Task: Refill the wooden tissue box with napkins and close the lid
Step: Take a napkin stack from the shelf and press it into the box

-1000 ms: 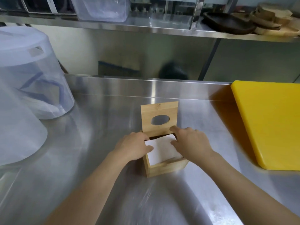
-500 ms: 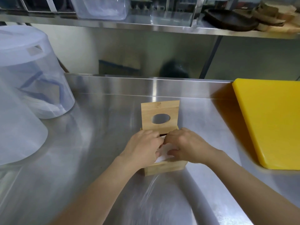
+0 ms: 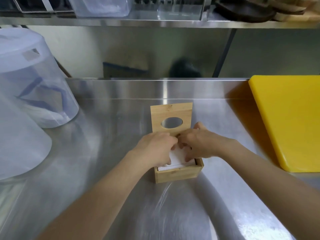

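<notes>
The wooden tissue box [image 3: 178, 174] stands in the middle of the steel counter. Its lid [image 3: 171, 115], with an oval hole, is upright at the far side. White napkins [image 3: 176, 155] lie inside the box, their near edge showing above the front wall. My left hand [image 3: 155, 148] and my right hand [image 3: 202, 142] are both over the box's opening, fingers bent down onto the top napkin and touching each other. They cover most of the stack. Whether either hand pinches a napkin is hidden.
A yellow cutting board [image 3: 290, 118] lies on the right. Two translucent upturned plastic containers [image 3: 32, 87] stand on the left. A steel shelf [image 3: 155, 23] with tubs and dark dishes runs overhead at the back. The steel counter [image 3: 103, 153] surrounds the box.
Both hands moved from the box's sides inward over the napkins, meeting in the middle and pressing down. The napkin stack sits lower in the box now. The lid stayed upright.
</notes>
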A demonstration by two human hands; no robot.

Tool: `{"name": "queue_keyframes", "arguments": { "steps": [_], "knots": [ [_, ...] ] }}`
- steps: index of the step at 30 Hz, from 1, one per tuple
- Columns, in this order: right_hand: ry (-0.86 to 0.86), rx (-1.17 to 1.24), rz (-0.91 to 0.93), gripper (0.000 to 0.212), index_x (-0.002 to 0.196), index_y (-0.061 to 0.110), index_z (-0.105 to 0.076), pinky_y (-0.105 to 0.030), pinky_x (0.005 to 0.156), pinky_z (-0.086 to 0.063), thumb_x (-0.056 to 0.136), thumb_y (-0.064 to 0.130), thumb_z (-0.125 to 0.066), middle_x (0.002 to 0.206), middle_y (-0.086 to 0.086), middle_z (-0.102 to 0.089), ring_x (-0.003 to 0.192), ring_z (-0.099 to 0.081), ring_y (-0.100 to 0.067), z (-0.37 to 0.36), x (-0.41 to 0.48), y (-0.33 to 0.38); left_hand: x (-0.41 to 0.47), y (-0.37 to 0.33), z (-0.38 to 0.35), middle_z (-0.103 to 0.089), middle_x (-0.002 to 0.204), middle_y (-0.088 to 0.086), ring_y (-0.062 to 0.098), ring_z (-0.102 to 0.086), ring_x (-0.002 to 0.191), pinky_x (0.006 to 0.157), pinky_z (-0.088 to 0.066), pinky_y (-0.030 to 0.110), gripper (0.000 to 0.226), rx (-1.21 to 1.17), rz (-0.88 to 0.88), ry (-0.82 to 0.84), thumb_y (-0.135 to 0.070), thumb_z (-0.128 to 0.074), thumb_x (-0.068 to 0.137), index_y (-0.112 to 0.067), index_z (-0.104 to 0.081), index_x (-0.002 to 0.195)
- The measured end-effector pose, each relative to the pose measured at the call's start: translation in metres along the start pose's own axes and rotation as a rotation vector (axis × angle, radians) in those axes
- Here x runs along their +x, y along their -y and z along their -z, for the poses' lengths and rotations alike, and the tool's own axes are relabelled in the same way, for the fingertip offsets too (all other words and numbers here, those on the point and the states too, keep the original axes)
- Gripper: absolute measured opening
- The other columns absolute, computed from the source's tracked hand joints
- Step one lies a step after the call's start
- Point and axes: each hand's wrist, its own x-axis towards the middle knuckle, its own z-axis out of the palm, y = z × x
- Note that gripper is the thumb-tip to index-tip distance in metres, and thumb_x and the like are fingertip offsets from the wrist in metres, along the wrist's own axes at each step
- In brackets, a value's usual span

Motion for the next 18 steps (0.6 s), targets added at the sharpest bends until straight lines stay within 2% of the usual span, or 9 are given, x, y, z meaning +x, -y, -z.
{"name": "queue_keyframes", "arguments": {
  "steps": [2,4,8,13,15,18],
  "knots": [
    [0.029,-0.015,-0.002,0.010,0.075,0.028,-0.052,-0.035,0.094,-0.031,0.076,0.029,-0.062,0.087,0.009,-0.053,0.089,-0.044,-0.019,-0.005,0.001,-0.003,0.001,0.003,-0.001,-0.058,0.111,-0.004,0.021,-0.048,0.097,0.069,-0.032,0.025,0.028,0.028,-0.007,0.047,-0.024,-0.069,0.081,-0.019,-0.058,0.106],
    [0.059,-0.028,-0.011,0.018,0.065,0.028,-0.045,-0.037,0.094,-0.033,0.077,0.021,-0.057,0.081,0.007,-0.051,0.085,-0.042,-0.021,-0.013,0.002,-0.002,0.001,0.005,-0.007,-0.060,0.106,-0.003,0.019,-0.040,0.091,0.069,-0.028,0.022,0.023,0.045,-0.007,0.115,-0.026,-0.067,0.083,-0.019,-0.061,0.104],
    [0.076,-0.014,-0.016,0.015,0.071,0.025,-0.049,-0.039,0.097,-0.032,0.079,0.014,-0.056,0.084,0.005,-0.049,0.085,-0.041,-0.021,-0.016,0.003,-0.001,0.005,0.005,-0.018,-0.064,0.098,-0.005,0.018,-0.039,0.091,0.082,-0.022,0.027,0.014,0.069,0.014,0.100,-0.022,-0.066,0.084,-0.022,-0.060,0.097],
    [0.065,0.100,-0.016,0.018,0.071,0.026,-0.049,-0.034,0.093,-0.030,0.079,0.030,-0.064,0.081,0.006,-0.057,0.086,-0.046,-0.021,-0.004,0.002,-0.003,0.005,0.012,-0.018,-0.058,0.092,-0.006,0.020,-0.032,0.089,0.077,-0.025,0.024,0.015,-0.027,0.077,0.065,-0.014,-0.064,0.083,-0.020,-0.057,0.095],
    [0.053,0.076,-0.009,0.014,0.076,0.021,-0.052,-0.034,0.094,-0.030,0.080,0.028,-0.064,0.084,0.004,-0.059,0.087,-0.050,-0.020,-0.007,0.002,-0.002,0.005,0.014,-0.021,-0.057,0.093,-0.005,0.018,-0.038,0.090,0.085,-0.025,0.027,0.017,0.012,0.057,0.073,-0.015,-0.067,0.081,-0.021,-0.053,0.089],
    [0.034,0.042,-0.015,0.013,0.078,0.019,-0.049,-0.034,0.091,-0.030,0.082,0.019,-0.062,0.087,0.002,-0.054,0.081,-0.043,-0.017,-0.013,0.001,0.004,0.005,0.013,-0.027,-0.054,0.098,-0.004,0.015,-0.040,0.097,0.097,-0.025,0.032,0.020,0.025,0.042,0.097,-0.019,-0.069,0.079,-0.022,-0.052,0.089]
  ]
}}
